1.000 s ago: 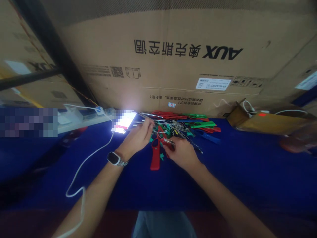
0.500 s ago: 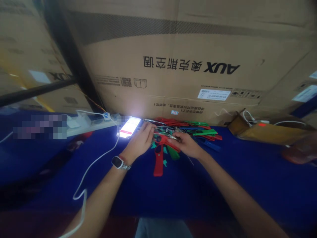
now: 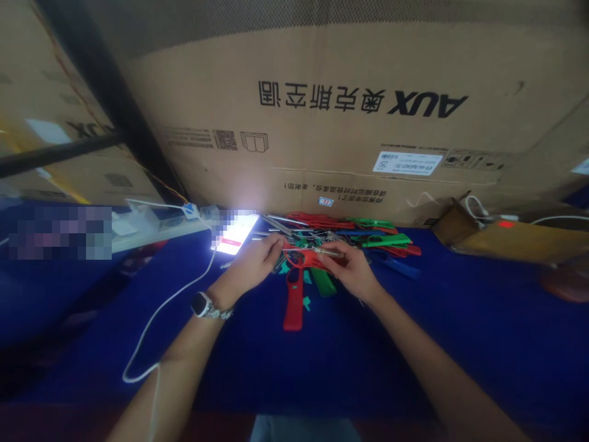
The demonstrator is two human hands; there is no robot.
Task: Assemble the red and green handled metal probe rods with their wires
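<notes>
Above the blue-covered counter (image 3: 368, 356), between the two hands, a thin pale wire (image 3: 300, 248) runs towards a slim metal piece (image 3: 331, 252). The right hand (image 3: 353, 270) has its grip pinching that metal piece between thumb and fingers. The left hand (image 3: 257, 263) has its fingertips bunched at the far side of the wire, but I cannot tell what its grip has between them.

The metal piece looks light and rigid, and probably smooth enough to roll, so a pinch around its middle should serve best. The wire seems limp and delicate; it is likely safer taken close to its end, since a sharp tug could strain where it joins.

Just below the hands lies a red casing (image 3: 293, 307), with a green casing (image 3: 324, 283) to its right. Both seem to be light, firm plastic, possibly slick. The red one's broad, plain lower part offers a surer hold than the narrow loop at its top, which may flex or crack under pressure.
</notes>
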